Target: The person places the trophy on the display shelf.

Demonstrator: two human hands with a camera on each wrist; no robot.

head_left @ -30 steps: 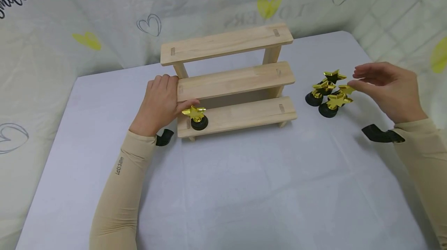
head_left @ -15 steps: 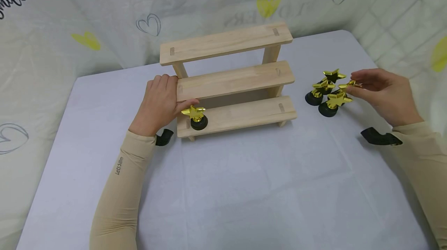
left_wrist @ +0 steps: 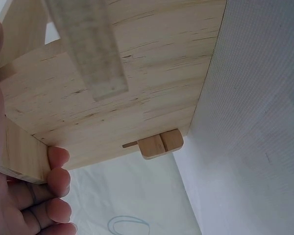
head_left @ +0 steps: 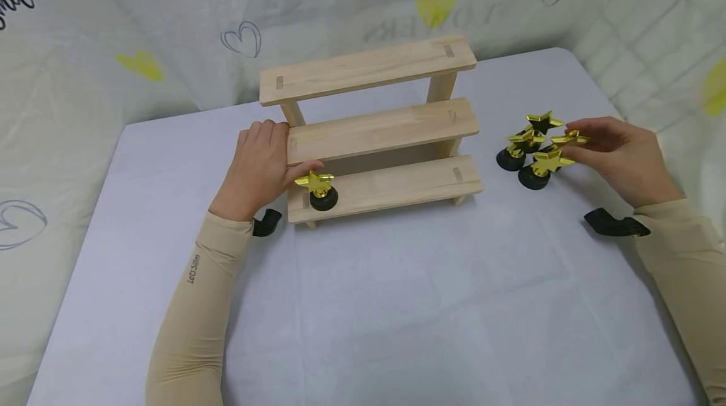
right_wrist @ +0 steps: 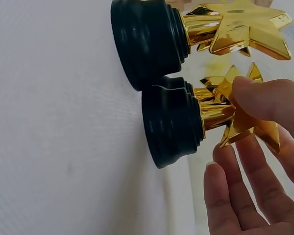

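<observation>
A three-tier wooden stand [head_left: 382,130] stands on the white table. My left hand [head_left: 253,169] grips the left end of its middle tier, and in the left wrist view the fingers [left_wrist: 59,182] curl around the wood's edge. One gold star trophy [head_left: 323,195] with a round black base stands at the bottom tier's left end, beside my left thumb. To the stand's right, my right hand [head_left: 626,157] pinches the star of another star trophy [right_wrist: 241,122] between thumb and fingers. Its black base appears close to the table.
Several more star trophies [head_left: 534,177] are clustered just left of my right hand; one [right_wrist: 147,41] is very near the held one. Behind the table hangs a pale curtain [head_left: 340,2] printed with hearts. Black wrist-camera mounts [head_left: 615,223] jut out below the wrists.
My right hand has moved slightly left and down, and its fingers have closed onto a trophy's star. The left hand, the stand and the trophy on it have stayed put.
</observation>
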